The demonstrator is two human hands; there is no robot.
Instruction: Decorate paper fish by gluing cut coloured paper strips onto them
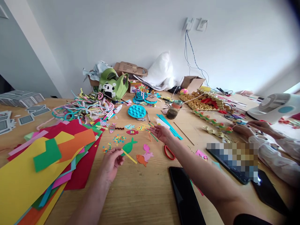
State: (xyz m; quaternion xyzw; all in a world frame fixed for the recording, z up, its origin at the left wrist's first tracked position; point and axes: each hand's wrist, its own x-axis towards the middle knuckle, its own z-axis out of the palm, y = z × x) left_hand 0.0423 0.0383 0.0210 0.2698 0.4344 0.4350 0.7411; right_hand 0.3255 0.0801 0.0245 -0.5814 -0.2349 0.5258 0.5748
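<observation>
My left hand (112, 161) pinches a green paper fish (128, 147) together with a narrow yellow paper strip (130, 157). My right hand (161, 132) is stretched out over the middle of the table, its fingers apart, beside thin orange and green strips (153, 136). Just beyond its fingertips lie a yellow spotted fish (141, 128) and a blue fish (129, 127). Near my left hand are plain pink (146, 147), lilac (148, 156) and orange paper fish (141, 160). Small coloured paper dots (119, 138) are scattered behind the green fish. Red-handled scissors (169, 152) lie under my right forearm.
Coloured paper sheets (21, 168) pile up at the left, with pipe cleaners (82, 106) behind. A black phone (185, 195) lies in front. A blue round plate (136, 111) and a jar of dark liquid (174, 109) stand farther back. Another person's hands (243, 129) work beside a white fan (276, 107).
</observation>
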